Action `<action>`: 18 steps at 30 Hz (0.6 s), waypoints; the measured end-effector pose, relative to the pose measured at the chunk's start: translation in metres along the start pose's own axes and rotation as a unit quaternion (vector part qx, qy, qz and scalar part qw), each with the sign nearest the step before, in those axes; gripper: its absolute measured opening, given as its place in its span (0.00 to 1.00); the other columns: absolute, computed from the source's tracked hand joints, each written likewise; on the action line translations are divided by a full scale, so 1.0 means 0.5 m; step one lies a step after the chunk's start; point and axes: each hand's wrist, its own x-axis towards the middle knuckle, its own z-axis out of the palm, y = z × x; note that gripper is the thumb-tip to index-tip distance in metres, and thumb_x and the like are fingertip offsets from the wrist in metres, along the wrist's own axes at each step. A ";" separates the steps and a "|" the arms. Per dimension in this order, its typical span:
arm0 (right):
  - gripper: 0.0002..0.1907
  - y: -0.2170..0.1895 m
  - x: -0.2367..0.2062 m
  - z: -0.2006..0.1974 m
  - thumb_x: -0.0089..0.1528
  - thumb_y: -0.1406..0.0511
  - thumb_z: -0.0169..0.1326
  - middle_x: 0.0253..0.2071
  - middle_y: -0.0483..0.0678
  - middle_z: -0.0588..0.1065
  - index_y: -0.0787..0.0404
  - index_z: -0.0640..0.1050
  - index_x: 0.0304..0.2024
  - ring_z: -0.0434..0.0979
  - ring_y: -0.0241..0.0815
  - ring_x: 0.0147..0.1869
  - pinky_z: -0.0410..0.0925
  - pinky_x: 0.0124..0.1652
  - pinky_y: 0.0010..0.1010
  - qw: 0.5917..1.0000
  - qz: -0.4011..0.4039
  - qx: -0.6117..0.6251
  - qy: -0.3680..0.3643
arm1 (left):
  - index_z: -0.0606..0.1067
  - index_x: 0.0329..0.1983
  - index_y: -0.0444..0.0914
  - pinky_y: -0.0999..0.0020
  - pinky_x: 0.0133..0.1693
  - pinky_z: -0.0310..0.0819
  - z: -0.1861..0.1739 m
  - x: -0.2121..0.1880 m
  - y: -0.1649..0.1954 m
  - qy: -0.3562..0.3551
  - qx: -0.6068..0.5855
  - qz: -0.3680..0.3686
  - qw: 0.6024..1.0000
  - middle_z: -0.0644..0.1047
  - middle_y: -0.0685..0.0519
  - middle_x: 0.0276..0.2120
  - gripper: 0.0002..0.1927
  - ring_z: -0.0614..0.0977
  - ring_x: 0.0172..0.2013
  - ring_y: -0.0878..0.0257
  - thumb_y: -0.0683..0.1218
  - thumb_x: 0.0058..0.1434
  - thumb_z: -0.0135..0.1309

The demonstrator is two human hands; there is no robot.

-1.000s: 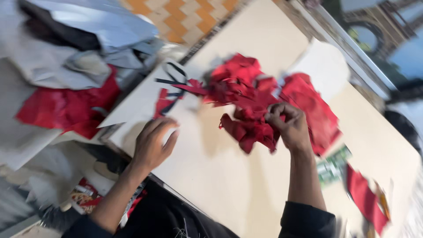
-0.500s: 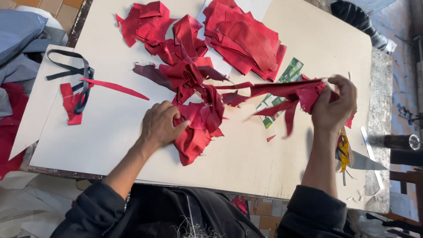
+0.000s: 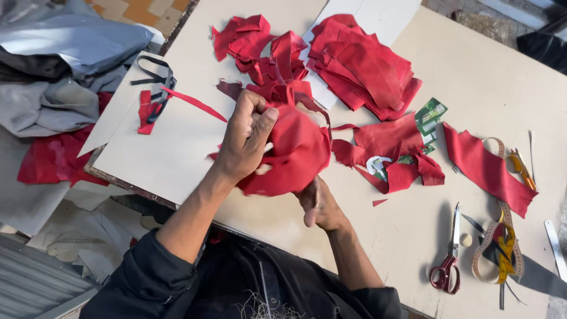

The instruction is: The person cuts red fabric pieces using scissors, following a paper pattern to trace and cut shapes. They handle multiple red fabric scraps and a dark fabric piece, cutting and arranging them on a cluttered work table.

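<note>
red-handled scissors [image 3: 447, 260] | measuring tape [image 3: 495, 248] | grey fabric heap [image 3: 65, 65] | black straps [image 3: 156, 82]

Bright daylight, hard shadows, sharp w/ slight edge blur.

left hand [image 3: 247, 137] raised, fingers curled in grip; right hand [image 3: 317, 204] below it, fingers hidden, forearms converging.

Black long sleeves pushed up the forearms, both hands bare, no rings.
</note>
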 end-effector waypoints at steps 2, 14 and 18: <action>0.49 -0.007 0.012 0.001 0.50 0.49 0.73 0.58 0.46 0.72 0.66 0.67 0.64 0.71 0.38 0.60 0.65 0.57 0.34 1.000 0.003 -0.001 0.018 | 0.62 0.44 0.39 0.77 0.29 0.55 0.027 0.000 0.034 -0.001 -0.065 0.033 0.997 0.61 0.62 0.28 0.13 0.60 0.28 0.76 0.51 0.77 0.48; 0.18 -0.094 -0.252 -0.223 0.64 0.62 0.55 0.41 0.51 0.80 0.69 0.77 0.52 0.79 0.37 0.38 0.73 0.38 0.30 0.909 0.287 -0.057 0.297 | 0.76 0.52 0.35 0.69 0.35 0.77 0.066 -0.333 -0.118 0.053 -0.051 -0.306 0.949 0.75 0.56 0.29 0.21 0.78 0.30 0.68 0.55 0.68 0.46; 0.20 -0.102 -0.393 -0.294 0.66 0.58 0.58 0.33 0.53 0.79 0.70 0.79 0.50 0.74 0.39 0.29 0.68 0.30 0.32 0.813 0.365 -0.238 0.387 | 0.82 0.23 0.38 0.61 0.30 0.76 0.013 -0.401 -0.165 -0.017 0.282 -0.328 0.901 0.78 0.57 0.16 0.30 0.84 0.21 0.59 0.63 0.67 0.42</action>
